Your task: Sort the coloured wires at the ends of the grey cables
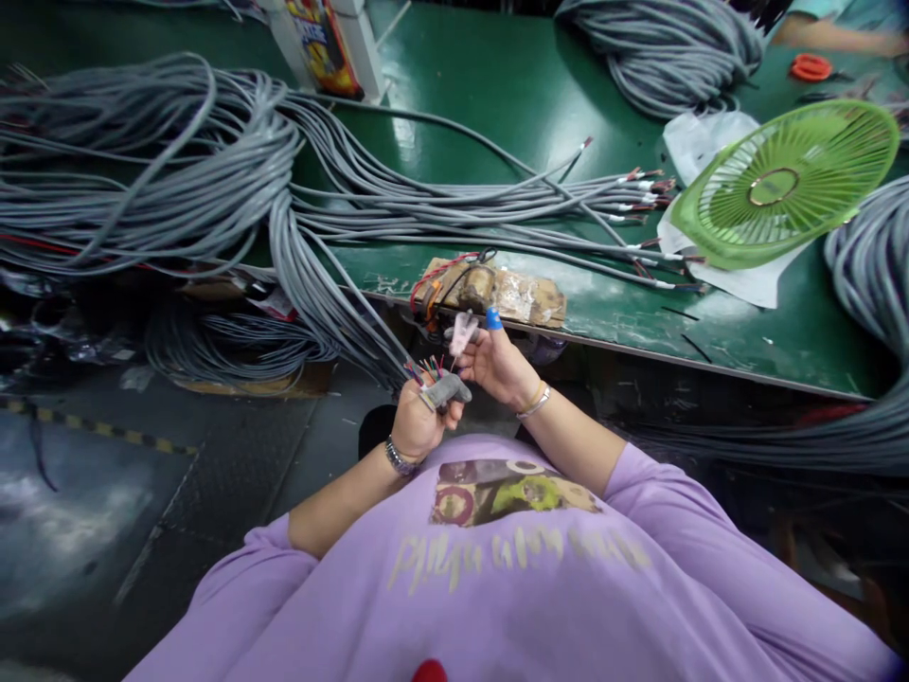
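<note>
My left hand (418, 417) is closed around the ends of several grey cables (376, 350) that hang down from the table. A worn grey cover wraps one of its fingers, and thin coloured wires (432, 366) stick up above the grip. Close by on the right, my right hand (501, 367) has its palm turned up. Blue tape (493, 318) covers its thumb tip, and a whitish cover (464, 332) sits on another finger. Thumb and that finger stand apart, near the wire ends; whether a thin wire touches the curled fingers is hard to see.
A wooden block (532, 298) with red and black leads lies at the green table's (767, 355) front edge. Grey cable bundles (177, 170) cover the left; stripped ends point right. A green fan grille (788, 185), orange-handled scissors (810, 66) and a co-worker's arm (830, 36) are at right.
</note>
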Motion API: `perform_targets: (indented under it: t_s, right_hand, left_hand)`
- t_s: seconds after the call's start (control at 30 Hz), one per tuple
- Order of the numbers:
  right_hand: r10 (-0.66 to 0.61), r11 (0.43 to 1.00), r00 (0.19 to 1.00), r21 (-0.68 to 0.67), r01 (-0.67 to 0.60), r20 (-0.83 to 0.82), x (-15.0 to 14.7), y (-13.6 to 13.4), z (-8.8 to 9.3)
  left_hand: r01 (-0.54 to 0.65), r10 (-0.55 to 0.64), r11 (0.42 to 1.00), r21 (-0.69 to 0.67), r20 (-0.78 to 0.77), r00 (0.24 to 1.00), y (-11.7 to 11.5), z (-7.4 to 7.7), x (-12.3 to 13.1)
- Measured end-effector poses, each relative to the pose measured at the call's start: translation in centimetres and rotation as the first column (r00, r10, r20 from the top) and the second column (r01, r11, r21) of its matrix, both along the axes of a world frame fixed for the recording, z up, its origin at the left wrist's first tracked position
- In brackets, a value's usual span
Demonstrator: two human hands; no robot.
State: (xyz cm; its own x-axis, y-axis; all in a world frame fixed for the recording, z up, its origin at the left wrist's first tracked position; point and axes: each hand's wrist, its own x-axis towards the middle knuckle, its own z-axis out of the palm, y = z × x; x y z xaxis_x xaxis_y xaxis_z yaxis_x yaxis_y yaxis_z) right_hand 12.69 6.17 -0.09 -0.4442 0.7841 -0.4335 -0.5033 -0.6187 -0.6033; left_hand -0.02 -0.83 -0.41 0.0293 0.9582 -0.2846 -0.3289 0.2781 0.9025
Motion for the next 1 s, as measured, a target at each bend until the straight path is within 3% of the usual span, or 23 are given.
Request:
perform_targets:
  t_s: [0.1, 0.27, 0.43, 0.6, 0.83, 1.0]
  right_hand:
    - [0.043, 0.999, 0.999, 0.011, -0.043, 0.025, 0.3, -0.1, 0.2]
    - [-0.163, 0.975, 0.978, 0.176, 0.139, 0.133, 0.2, -0.4, -0.3]
    - [-0.181, 0.952, 0.973, 0.273, 0.136, 0.144, -0.1, -0.5, -1.2]
    - [-0.053, 0.990, 0.998, 0.131, 0.050, 0.022, -1.0, 0.1, -1.4]
    - [-0.150, 0.988, 0.988, 0.021, 0.151, -0.030, -1.6, 0.4, -0.6]
    - [-0.102, 0.995, 0.994, 0.020, 0.103, -0.042, -1.4, 0.1, -0.6]
  left_hand:
    - [-0.030, 0.032, 0.999, 0.041, -0.059, 0.998, -0.5, 0.3, 0.0]
    - [-0.088, 0.094, 0.993, 0.075, -0.085, 0.992, -0.2, 1.2, 0.4]
    - [-0.078, 0.078, 0.996, 0.044, -0.010, 0.997, 0.3, 1.3, 0.8]
    - [-0.107, 0.107, 0.994, 0.011, 0.008, 0.994, 0.3, 1.1, 1.0]
    - [-0.125, 0.126, 0.992, -0.026, 0.025, 0.992, 0.7, 0.7, 1.1]
    - [-0.119, 0.120, 0.992, -0.030, 0.030, 0.992, 0.7, 0.4, 1.1]
